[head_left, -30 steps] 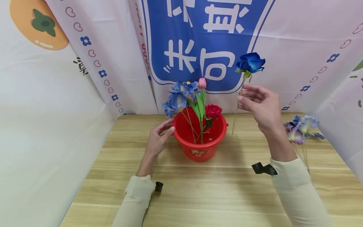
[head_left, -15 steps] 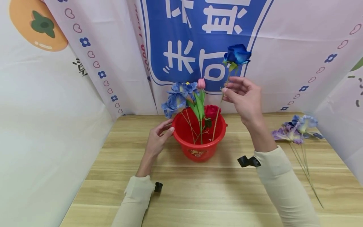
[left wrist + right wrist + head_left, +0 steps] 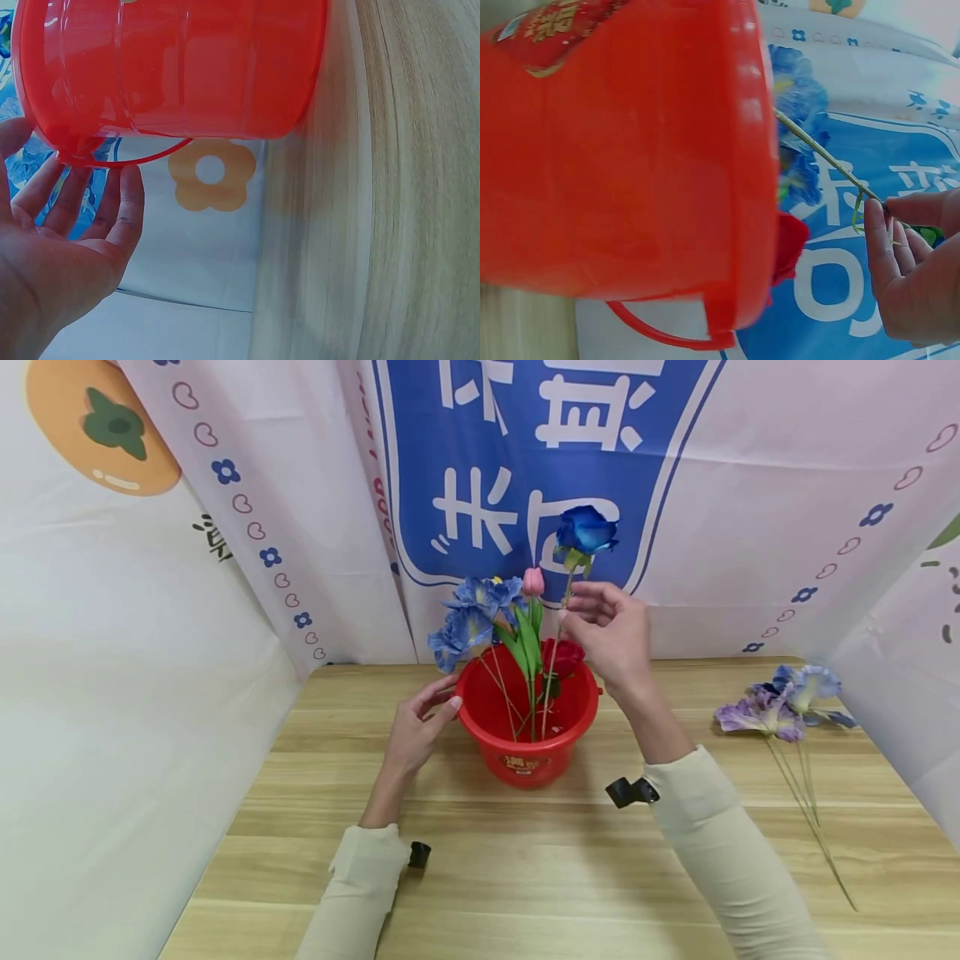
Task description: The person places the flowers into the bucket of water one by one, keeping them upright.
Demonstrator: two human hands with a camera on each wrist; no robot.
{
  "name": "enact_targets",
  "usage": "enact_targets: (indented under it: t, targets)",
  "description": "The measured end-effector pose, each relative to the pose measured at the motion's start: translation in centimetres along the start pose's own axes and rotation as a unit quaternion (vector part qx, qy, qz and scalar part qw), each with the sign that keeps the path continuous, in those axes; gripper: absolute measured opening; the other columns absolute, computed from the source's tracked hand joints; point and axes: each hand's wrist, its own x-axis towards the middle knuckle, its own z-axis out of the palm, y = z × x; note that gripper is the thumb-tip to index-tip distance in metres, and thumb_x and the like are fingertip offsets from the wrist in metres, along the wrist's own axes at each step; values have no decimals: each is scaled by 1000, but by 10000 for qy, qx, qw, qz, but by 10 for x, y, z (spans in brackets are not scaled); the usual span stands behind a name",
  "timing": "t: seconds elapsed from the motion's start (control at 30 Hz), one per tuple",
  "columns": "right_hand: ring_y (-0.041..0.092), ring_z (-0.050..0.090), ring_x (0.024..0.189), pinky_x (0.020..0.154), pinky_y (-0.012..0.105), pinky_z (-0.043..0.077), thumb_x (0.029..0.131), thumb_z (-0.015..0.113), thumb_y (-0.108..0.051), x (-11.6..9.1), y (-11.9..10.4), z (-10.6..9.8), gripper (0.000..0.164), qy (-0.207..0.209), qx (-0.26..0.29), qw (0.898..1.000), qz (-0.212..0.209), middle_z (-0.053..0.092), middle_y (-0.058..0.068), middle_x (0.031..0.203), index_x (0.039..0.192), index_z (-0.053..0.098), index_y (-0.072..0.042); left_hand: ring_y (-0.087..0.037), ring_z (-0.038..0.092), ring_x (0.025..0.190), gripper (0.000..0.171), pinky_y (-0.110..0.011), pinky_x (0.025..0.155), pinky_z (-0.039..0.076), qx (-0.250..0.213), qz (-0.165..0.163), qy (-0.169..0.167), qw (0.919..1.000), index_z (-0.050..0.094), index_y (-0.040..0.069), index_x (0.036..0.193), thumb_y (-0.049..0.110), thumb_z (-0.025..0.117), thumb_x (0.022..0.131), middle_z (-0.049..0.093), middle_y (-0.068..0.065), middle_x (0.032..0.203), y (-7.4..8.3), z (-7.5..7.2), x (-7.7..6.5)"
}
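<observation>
My right hand point(image 3: 613, 635) pinches the stem of a blue rose point(image 3: 587, 530) between thumb and fingers. The bloom stands above the hand, and the stem slants down inside the red bucket point(image 3: 525, 764); the right wrist view shows this stem point(image 3: 829, 157) crossing the rim. At the bucket's left side, my left hand point(image 3: 416, 727) holds the rim, fingertips by the handle point(image 3: 154, 157) in the left wrist view. Blue irises point(image 3: 472, 618), a pink tulip point(image 3: 533, 582) and a red rose point(image 3: 562, 658) stand in the bucket. The stems' lower ends are partly hidden.
Purple and blue flowers point(image 3: 780, 706) with long stems lie on the wooden table point(image 3: 480, 877) at the right. Patterned white cloth point(image 3: 757, 510) with a blue sign hangs close behind the bucket and along both sides.
The right hand has moved left, rising and then lowering, bringing the blue rose from beside the bucket until its stem reaches inside. The left hand and bucket have stayed in place.
</observation>
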Motion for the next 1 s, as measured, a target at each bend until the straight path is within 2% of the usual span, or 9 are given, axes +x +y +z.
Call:
enact_targets:
  t: [0.2, 0.33, 0.67, 0.87, 0.93, 1.0]
  targets:
    - [14, 74, 89, 75, 20, 65, 97, 75, -2, -1, 10, 12, 34, -98, -206, 9997, 120, 74, 23, 116, 131, 71, 0, -36, 64, 133, 44, -51, 101, 63, -64, 10, -7, 10000, 62, -1, 147, 10, 67, 105, 65, -21, 148, -1, 0, 0]
    - [19, 74, 91, 73, 20, 65, 96, 75, -1, -3, 16, 16, 35, -148, -314, 9992, 183, 75, 24, 117, 131, 71, 3, -35, 64, 133, 44, -50, 101, 62, -70, 8, -24, 10000, 62, 0, 147, 11, 67, 105, 65, -21, 148, -1, 0, -1]
    - [28, 76, 97, 71, 19, 64, 97, 76, -2, -9, 25, 24, 36, -170, -732, 9972, 56, 77, 20, 115, 132, 72, 0, -35, 63, 132, 44, -39, 98, 65, -124, 52, -23, 9999, 62, -2, 147, 9, 67, 105, 65, -21, 148, -1, 0, 0]
    - [31, 77, 98, 68, 16, 62, 97, 75, -1, -11, 28, 28, 36, -163, -1032, 9944, 156, 77, 19, 114, 133, 72, 1, -36, 63, 131, 44, -25, 92, 65, -113, 43, -27, 9999, 62, -2, 147, 9, 67, 105, 65, -23, 147, -1, 0, 0]
    - [31, 77, 100, 70, 18, 64, 97, 76, -1, -12, 28, 29, 36, -149, -1168, 9929, 170, 78, 18, 115, 132, 72, 0, -36, 63, 131, 44, -24, 92, 64, -116, 31, -27, 9999, 61, -2, 148, 9, 67, 105, 65, -24, 147, -1, 0, 1]
    - [32, 77, 103, 75, 24, 66, 96, 76, -2, -12, 28, 29, 35, -148, -1261, 9917, 194, 78, 17, 116, 132, 73, -1, -36, 64, 131, 44, -22, 91, 64, -105, 21, -24, 9999, 62, -2, 148, 9, 67, 105, 65, -24, 147, -1, 1, 1]
